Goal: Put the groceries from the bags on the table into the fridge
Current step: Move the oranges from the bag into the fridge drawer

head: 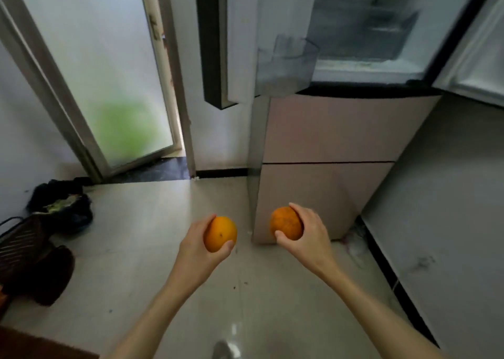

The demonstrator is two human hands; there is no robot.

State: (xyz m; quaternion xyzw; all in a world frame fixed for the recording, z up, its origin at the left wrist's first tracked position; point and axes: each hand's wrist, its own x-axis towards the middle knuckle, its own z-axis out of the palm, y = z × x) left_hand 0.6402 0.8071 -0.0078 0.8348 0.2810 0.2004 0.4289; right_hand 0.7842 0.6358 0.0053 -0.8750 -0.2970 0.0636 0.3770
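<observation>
- The left hand (pixel 197 245) is curled round an orange (pixel 220 233), thumb at the lower edge of the fruit and fingers over the top, holding it out over the floor.
- The right hand (pixel 308 231) grips a second orange (pixel 285 223) the same way, thumb under it and fingers wrapped over the far side.
- The two oranges are level with each other and a little apart, both well below the open part of the fridge.
- The fridge (pixel 327 151) stands just ahead to the right; its two lower pinkish drawer fronts are closed.
- Its upper compartment (pixel 362 36) is open, with pale shelves inside, blurred.
- The left upper door (pixel 215 42) swings out toward the viewer, and a clear door bin (pixel 286 64) shows beside it.
- The light tiled floor (pixel 152 222) runs beneath both arms.
- At far left, a dark bag (pixel 61 208) lies on the floor by a frosted glass door (pixel 103 66).
</observation>
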